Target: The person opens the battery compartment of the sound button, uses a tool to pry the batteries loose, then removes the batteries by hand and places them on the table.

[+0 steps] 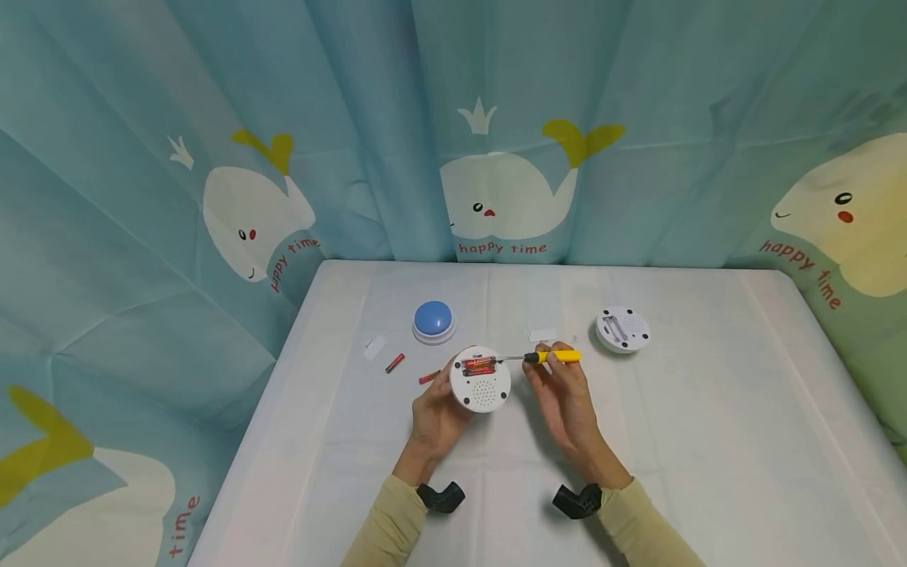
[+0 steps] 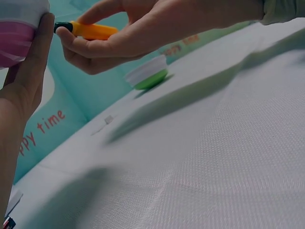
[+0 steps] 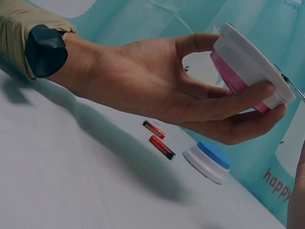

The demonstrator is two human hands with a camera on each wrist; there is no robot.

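Observation:
My left hand [image 1: 435,421] holds up a round white device [image 1: 484,395] with its underside toward me. In the right wrist view its pink dome [image 3: 228,71] points away, between the thumb and fingers. Red batteries [image 1: 479,367] lie in its uncovered compartment. My right hand [image 1: 570,409] pinches a screwdriver [image 1: 565,357] by its yellow handle, fingertips near the black collar. The metal shaft [image 1: 512,358] reaches left, its tip at the upper right end of the battery compartment. In the left wrist view the yellow handle [image 2: 95,31] shows between thumb and fingers.
Left of my hands, a blue-domed device [image 1: 433,319] stands on the white-covered table, with loose red batteries [image 1: 394,363] and a white cover [image 1: 375,347] nearby. Another device [image 1: 623,331] lies upside down at right, its battery bay bare. A second white cover [image 1: 542,335] lies behind my right hand.

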